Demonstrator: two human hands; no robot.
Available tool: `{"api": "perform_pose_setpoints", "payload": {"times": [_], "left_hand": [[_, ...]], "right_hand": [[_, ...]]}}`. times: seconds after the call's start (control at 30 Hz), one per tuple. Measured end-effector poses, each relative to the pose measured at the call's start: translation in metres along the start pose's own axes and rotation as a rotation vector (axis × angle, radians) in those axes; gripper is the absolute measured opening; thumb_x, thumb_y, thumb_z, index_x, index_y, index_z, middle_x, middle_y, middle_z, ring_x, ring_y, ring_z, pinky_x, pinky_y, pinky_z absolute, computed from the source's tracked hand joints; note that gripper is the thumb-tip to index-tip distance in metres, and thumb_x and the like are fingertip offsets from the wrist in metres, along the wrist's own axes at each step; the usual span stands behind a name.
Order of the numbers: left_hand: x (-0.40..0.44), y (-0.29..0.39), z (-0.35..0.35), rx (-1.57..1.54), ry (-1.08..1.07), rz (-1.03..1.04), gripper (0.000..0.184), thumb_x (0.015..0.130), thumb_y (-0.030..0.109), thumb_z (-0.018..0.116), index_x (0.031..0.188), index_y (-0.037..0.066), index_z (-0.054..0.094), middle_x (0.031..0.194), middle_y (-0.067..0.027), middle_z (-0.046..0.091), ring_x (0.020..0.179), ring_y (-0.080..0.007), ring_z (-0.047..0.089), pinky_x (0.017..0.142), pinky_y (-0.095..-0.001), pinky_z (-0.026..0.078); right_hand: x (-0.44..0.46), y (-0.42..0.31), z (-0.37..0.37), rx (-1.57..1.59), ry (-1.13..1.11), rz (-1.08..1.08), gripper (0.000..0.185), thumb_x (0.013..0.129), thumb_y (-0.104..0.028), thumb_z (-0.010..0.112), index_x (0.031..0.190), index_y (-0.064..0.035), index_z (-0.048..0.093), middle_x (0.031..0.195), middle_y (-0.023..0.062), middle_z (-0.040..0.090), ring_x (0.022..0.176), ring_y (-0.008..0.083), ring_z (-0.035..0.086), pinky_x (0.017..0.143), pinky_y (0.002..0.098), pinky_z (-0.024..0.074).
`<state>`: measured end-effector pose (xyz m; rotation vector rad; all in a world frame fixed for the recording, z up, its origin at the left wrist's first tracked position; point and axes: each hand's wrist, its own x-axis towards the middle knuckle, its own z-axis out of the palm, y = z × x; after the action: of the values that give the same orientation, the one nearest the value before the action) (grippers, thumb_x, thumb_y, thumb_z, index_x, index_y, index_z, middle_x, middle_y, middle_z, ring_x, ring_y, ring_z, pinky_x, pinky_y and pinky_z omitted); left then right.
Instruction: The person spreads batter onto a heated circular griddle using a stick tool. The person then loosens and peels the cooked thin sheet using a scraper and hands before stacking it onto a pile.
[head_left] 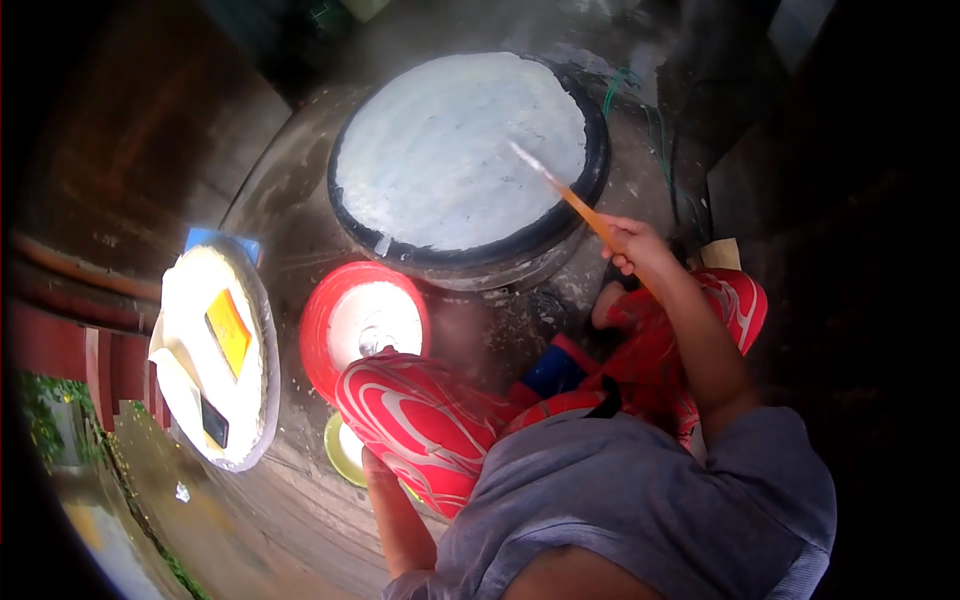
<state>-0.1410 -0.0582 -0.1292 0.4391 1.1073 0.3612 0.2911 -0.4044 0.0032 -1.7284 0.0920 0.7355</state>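
My right hand (640,250) is closed around a long wooden stick (585,212). The stick's whitened tip lies over a thin white batter sheet (450,150), which covers a large round cooking surface with a dark rim (597,160). Only the forearm (398,515) of my left arm shows clearly; its hand is hidden behind my knee, beside a yellow-green bowl (346,462). In front of that knee stands a red basin (318,325) of white liquid, with a shiny metal utensil (373,338) partly visible in it.
To the left, a round tray with a pale cover (262,400) carries a yellow-orange object (230,330) and a dark phone-like object (214,423). A blue item (553,372) sits between my legs. Green cord (612,92) lies behind the cooker.
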Motion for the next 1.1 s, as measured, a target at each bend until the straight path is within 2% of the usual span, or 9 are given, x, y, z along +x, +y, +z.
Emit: {"api": "perform_pose_setpoints", "payload": {"times": [0.23,0.47,0.57,0.63,0.67,0.77,0.9,0.97,1.1], "left_hand": [[-0.004,-0.003,0.003,0.009,0.0,0.003,0.023,0.09,0.013,0.038,0.102,-0.006,0.047,0.077,-0.0083,0.05,0.059,-0.0143,0.049,0.05,-0.025,0.042],[-0.01,-0.007,0.002,0.025,0.007,0.009,0.024,0.09,0.013,0.038,0.103,-0.006,0.047,0.078,-0.009,0.05,0.061,-0.015,0.05,0.052,-0.0256,0.043],[-0.013,-0.009,0.002,0.029,0.011,0.014,0.024,0.09,0.013,0.038,0.103,-0.006,0.047,0.079,-0.0093,0.051,0.062,-0.0153,0.05,0.052,-0.0259,0.043],[-0.015,-0.01,0.001,0.03,0.014,0.012,0.024,0.09,0.013,0.038,0.103,-0.006,0.047,0.08,-0.0095,0.051,0.063,-0.0155,0.05,0.053,-0.0261,0.044],[-0.015,-0.01,0.001,0.031,0.014,0.014,0.024,0.09,0.013,0.038,0.103,-0.006,0.047,0.08,-0.0096,0.051,0.063,-0.0155,0.05,0.053,-0.0262,0.044],[-0.016,-0.012,0.0,0.027,0.016,0.014,0.025,0.09,0.013,0.038,0.104,-0.006,0.047,0.081,-0.0099,0.051,0.064,-0.0158,0.051,0.054,-0.0264,0.044],[-0.017,-0.014,-0.001,0.038,0.02,0.015,0.025,0.09,0.014,0.038,0.104,-0.006,0.047,0.082,-0.0102,0.052,0.065,-0.0162,0.051,0.055,-0.0268,0.044],[-0.018,-0.014,-0.002,0.038,0.02,0.015,0.025,0.09,0.014,0.038,0.104,-0.006,0.047,0.082,-0.0104,0.052,0.065,-0.0164,0.052,0.055,-0.0269,0.045],[-0.017,-0.015,0.0,0.041,0.02,0.017,0.025,0.091,0.014,0.038,0.105,-0.006,0.047,0.083,-0.0108,0.052,0.066,-0.0168,0.052,0.056,-0.0273,0.045]], "right_hand": [[0.028,0.048,-0.017,-0.24,0.177,-0.221,0.039,0.093,-0.016,0.038,0.131,-0.014,0.041,0.069,0.0032,0.053,0.046,0.0069,0.04,0.04,0.0208,0.0345],[0.037,0.012,0.011,0.105,0.111,-0.001,0.035,0.093,-0.018,0.038,0.127,-0.016,0.048,0.072,0.0035,0.057,0.047,0.007,0.04,0.039,0.0226,0.0348],[0.051,0.015,0.017,-0.134,0.189,-0.059,0.034,0.091,-0.02,0.043,0.124,-0.0183,0.051,0.078,0.009,0.062,0.052,0.0149,0.051,0.046,0.0283,0.0415],[0.047,0.017,0.025,-0.893,0.42,-0.464,0.036,0.088,-0.02,0.048,0.124,-0.0212,0.051,0.085,0.0155,0.062,0.067,0.0263,0.059,0.058,0.0338,0.0466],[0.042,0.018,0.027,-0.889,0.386,-0.358,0.038,0.084,-0.017,0.052,0.122,-0.0227,0.051,0.091,0.0192,0.059,0.083,0.0334,0.058,0.068,0.0364,0.0466],[0.052,0.049,0.016,-0.587,0.247,-0.538,0.036,0.086,-0.016,0.051,0.122,-0.0187,0.052,0.089,0.0162,0.062,0.079,0.0283,0.06,0.069,0.035,0.047],[0.029,0.03,0.003,0.198,0.118,0.022,0.034,0.09,-0.016,0.046,0.123,-0.0153,0.052,0.074,0.0024,0.057,0.049,0.0082,0.045,0.043,0.0239,0.0381],[0.021,0.03,0.012,0.177,0.137,-0.002,0.034,0.091,-0.017,0.045,0.124,-0.0173,0.051,0.071,0.0007,0.054,0.043,0.0051,0.037,0.037,0.0195,0.0288],[0.018,0.033,0.028,-0.123,0.144,-0.157,0.036,0.088,-0.017,0.047,0.125,-0.0153,0.05,0.072,0.0032,0.058,0.053,0.0131,0.051,0.05,0.0268,0.0427]]}}
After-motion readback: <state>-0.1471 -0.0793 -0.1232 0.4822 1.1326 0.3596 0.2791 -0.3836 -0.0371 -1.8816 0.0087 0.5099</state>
